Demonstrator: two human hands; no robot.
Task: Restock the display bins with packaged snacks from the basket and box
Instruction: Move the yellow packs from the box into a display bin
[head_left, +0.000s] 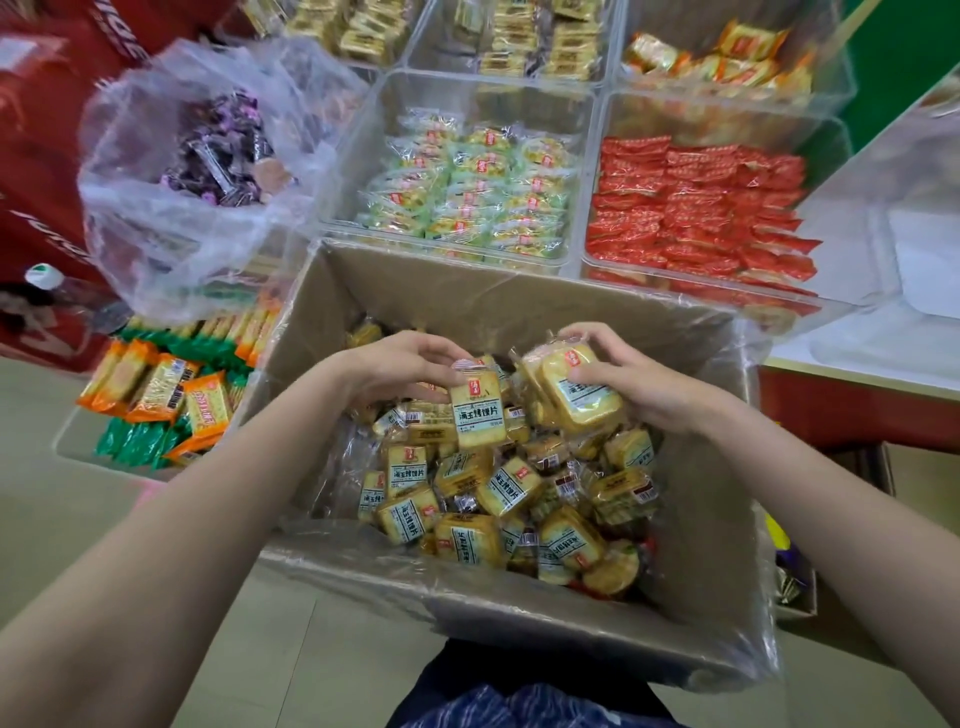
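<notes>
Two bare hands reach into the brown cardboard box lined with clear plastic (519, 291) at the frame's centre. The left hand (400, 366) pinches one yellow wrapped snack packet with a pale label (477, 415) by its top edge, its grip closed on it above the heap. The right hand (639, 382) clasps a small stack of the same yellow packets (571, 387), fingers curled round them. Loose yellow packets (498, 499) fill the box floor. At twelve o'clock sits a clear plastic bin of green-wrapped snacks (467, 192); at one o'clock, a clear bin of red packets (696, 208). At ten o'clock, a clear plastic bag of purple sweets (218, 150).
</notes>
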